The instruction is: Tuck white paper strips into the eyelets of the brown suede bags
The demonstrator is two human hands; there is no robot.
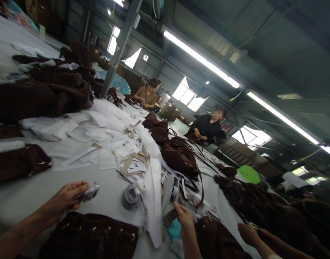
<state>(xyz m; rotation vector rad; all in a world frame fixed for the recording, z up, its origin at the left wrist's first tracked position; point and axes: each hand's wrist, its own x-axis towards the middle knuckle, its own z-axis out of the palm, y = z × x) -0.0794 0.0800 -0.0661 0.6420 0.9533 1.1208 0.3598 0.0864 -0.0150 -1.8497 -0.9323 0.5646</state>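
Note:
My left hand point(70, 197) is closed on a small shiny grey bundle point(91, 192) that looks wrapped in clear plastic. Below it lies a dark brown drawstring bag point(93, 235) with gold eyelets. My right hand point(185, 217) has its fingers pinched together beside a pale translucent object point(168, 196), perhaps a tape dispenser; what they hold is unclear. Between the hands, a coiled grey roll point(131, 196) sits on the white table point(100, 192). A long white sheet point(153, 187) runs past it. Another brown bag point(217, 239) is right of my right hand.
Paper and card strips point(134, 163) are piled mid-table, with white sheets point(92, 122) behind. Brown bags point(178, 154) and dark bags point(40, 97) lie around. A co-worker's hands point(251, 235) are at lower right; two more people sit farther back. A metal post point(121, 50) rises at left.

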